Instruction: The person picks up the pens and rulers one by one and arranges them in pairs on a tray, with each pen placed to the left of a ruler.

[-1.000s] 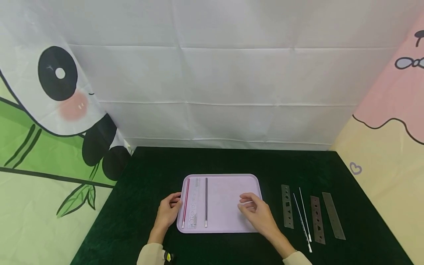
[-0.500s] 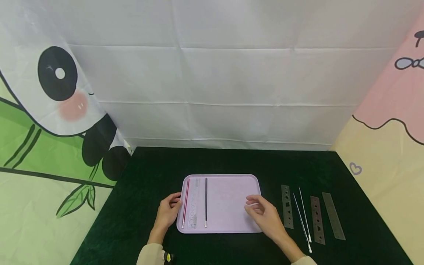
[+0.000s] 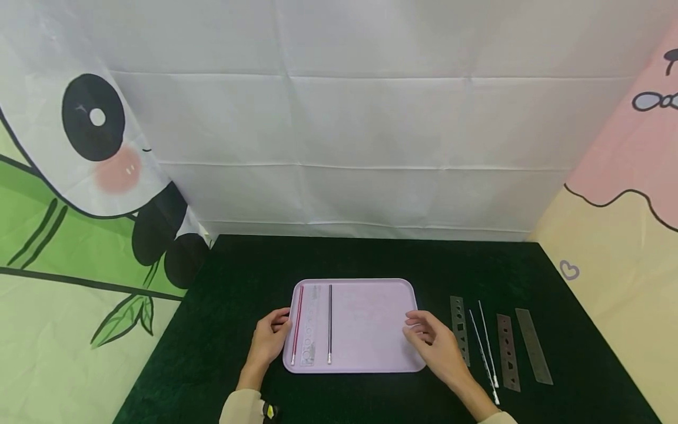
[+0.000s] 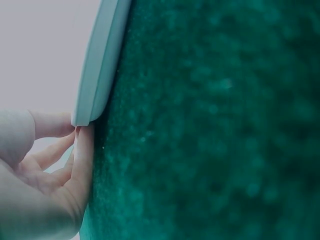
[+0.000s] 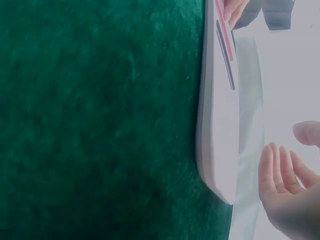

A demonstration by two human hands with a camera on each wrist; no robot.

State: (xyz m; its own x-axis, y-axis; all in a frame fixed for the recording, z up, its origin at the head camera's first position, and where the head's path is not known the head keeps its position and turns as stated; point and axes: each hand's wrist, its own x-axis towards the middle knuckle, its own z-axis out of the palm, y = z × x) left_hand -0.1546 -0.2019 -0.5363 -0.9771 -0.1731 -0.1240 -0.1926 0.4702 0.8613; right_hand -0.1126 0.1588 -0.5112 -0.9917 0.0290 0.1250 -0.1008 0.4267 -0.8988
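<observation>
A pale purple tray lies on the dark green table. My left hand holds its left edge; in the left wrist view the thumb and fingers meet at the tray's rim. My right hand hovers near the tray's right edge with loosely bent fingers and nothing in them; a gap between it and the tray shows in the right wrist view. On the tray's left part lie a thin red pencil, a clear stencil ruler and a thin black pencil, roughly side by side.
Right of the tray lie a dark stencil ruler, partly behind my right hand, two thin white-tipped pencils, another stencil ruler and a plain ruler. A white cloth hangs behind the table.
My right hand has moved right, from over the tray's surface to its right edge, and now overlaps the nearest stencil ruler. The left hand and the tray have stayed put.
</observation>
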